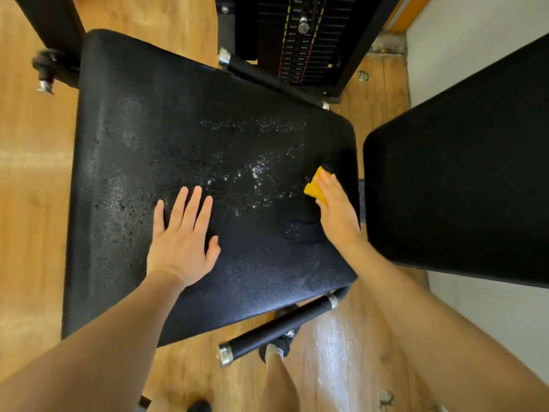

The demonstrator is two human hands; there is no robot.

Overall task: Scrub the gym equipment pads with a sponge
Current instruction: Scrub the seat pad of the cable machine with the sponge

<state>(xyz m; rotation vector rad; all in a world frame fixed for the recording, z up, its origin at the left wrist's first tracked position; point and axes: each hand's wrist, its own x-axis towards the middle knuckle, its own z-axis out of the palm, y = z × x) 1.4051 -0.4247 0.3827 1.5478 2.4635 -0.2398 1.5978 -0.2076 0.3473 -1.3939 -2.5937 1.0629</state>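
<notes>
While sponge [315, 185] is gripped by right hand [337, 208] near right edge of seat pad [148, 120], foam patch [255, 173] lies leftward, nearer sponge; left hand [181, 242] pressed flat, fingers straight.

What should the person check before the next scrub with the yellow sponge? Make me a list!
1. Sponge held in the right hand: ok.
2. Sponge touching the seat pad: ok, near its right edge.
3. Left hand flat on the pad, steadying it: ok.
4. Suds on the pad to scrub with: ok, white flecks across the middle.
5. Left hand clear of the sponge's path: ok for now, well apart.
6. Back pad cleaned: cannot tell.
</notes>
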